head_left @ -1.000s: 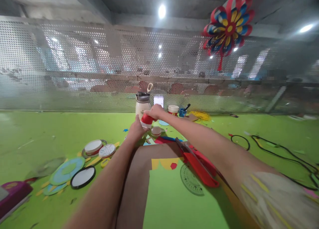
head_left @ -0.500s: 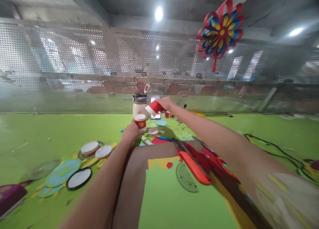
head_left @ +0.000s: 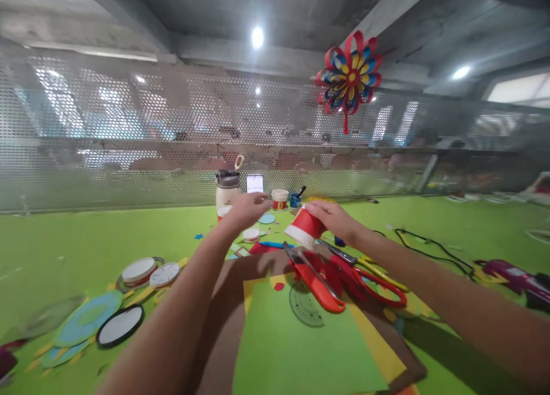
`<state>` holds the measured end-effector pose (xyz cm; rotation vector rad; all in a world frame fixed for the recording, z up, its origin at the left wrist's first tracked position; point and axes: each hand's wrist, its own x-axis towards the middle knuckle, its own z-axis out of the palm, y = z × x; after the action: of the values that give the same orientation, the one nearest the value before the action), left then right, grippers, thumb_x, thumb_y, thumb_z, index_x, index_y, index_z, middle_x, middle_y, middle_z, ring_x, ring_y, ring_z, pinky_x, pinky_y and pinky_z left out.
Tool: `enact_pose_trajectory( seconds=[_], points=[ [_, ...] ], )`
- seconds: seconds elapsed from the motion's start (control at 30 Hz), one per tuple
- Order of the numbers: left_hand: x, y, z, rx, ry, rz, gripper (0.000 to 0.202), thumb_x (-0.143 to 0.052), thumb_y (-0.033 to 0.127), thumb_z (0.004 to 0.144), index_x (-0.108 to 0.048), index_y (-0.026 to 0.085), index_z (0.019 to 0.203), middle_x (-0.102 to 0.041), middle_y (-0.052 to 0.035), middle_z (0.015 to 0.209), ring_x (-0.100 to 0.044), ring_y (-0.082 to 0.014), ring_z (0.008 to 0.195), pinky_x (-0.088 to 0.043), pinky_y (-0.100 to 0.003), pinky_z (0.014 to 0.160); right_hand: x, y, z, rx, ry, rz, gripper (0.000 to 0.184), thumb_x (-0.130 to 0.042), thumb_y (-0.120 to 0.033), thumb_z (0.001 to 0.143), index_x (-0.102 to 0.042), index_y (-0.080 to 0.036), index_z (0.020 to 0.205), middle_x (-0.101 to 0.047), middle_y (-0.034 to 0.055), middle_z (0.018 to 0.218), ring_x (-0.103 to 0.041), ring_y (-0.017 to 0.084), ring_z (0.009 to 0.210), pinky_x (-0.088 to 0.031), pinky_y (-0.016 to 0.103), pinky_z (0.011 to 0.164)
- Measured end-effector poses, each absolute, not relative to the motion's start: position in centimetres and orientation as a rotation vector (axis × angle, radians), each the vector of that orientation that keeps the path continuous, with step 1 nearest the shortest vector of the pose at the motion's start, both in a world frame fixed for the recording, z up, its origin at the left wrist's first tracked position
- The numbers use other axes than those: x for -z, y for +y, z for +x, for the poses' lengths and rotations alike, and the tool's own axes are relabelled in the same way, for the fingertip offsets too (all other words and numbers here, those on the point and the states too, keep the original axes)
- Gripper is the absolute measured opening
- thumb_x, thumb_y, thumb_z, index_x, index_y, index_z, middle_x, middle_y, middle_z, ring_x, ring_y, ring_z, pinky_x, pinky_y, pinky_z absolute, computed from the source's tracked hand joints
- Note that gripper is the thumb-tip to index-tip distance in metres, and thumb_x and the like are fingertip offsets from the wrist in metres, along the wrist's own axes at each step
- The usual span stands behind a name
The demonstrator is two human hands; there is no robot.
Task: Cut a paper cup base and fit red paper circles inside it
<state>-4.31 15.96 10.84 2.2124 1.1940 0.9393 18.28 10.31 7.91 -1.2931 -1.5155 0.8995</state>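
Note:
My right hand (head_left: 333, 216) is closed round a red paper cup with a white rim (head_left: 304, 229). The cup is tilted, mouth toward me, just above the red scissors (head_left: 365, 277). My left hand (head_left: 244, 209) reaches forward at the centre. It is curled over a small red and white cup (head_left: 223, 212), which is mostly hidden behind the fingers. Both hands hover over the green table (head_left: 77, 234), a hand's width apart.
An orange cutter (head_left: 317, 282), a protractor (head_left: 305, 307) and green (head_left: 296, 343) and brown paper sheets lie in front of me. Behind the hands are a flask (head_left: 227, 188), a phone (head_left: 255, 183) and a cup (head_left: 279, 198). Round lids (head_left: 138, 271) and discs are left, a black cable (head_left: 429, 246) right.
The two cups were together a second ago. My right hand pulled the larger red cup off and carried it right and down toward the scissors. My left hand kept the small cup.

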Motion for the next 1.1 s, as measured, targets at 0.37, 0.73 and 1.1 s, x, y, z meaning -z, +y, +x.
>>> enact_pose_trajectory(
  seconds=[0.37, 0.73, 1.1],
  points=[
    [-10.4, 10.8, 0.7, -0.569, 0.698, 2.095, 0.037, -0.071, 0.040, 0.070, -0.067, 0.023, 0.102, -0.073, -0.0070, 0.097, -0.067, -0.0260, 0.087, -0.054, -0.037, 0.075, -4.1, 5.9, 18.7, -0.833, -1.309, -1.125, 0.038, -0.044, -0.052, 0.094, -0.058, -0.021, 0.110, -0.061, 0.0001, 0.074, -0.062, 0.015, 0.062, -0.053, 0.028, 0.057],
    [-13.2, 13.6, -1.8, -1.211, 0.703, 1.622, 0.050, -0.073, 0.037, 0.069, -0.057, 0.017, 0.112, -0.069, -0.0087, 0.101, -0.065, -0.0231, 0.090, -0.054, -0.034, 0.078, -1.4, 2.2, 18.9, -0.991, -1.693, -1.147, 0.046, -0.024, -0.039, 0.103, -0.060, -0.013, 0.111, -0.071, 0.0073, 0.083, -0.070, 0.017, 0.066, -0.057, 0.031, 0.057],
    [-18.8, 15.2, -2.9, -1.337, 0.822, 1.460, 0.033, -0.058, 0.033, 0.090, -0.058, 0.017, 0.119, -0.060, -0.0087, 0.121, -0.062, -0.0234, 0.101, -0.054, -0.044, 0.083, -1.7, -1.2, 12.7, -0.212, -2.645, -0.850, 0.025, -0.046, -0.029, 0.094, -0.062, -0.018, 0.110, -0.065, 0.0151, 0.110, -0.055, 0.031, 0.103, -0.042, 0.055, 0.093]
  ],
)
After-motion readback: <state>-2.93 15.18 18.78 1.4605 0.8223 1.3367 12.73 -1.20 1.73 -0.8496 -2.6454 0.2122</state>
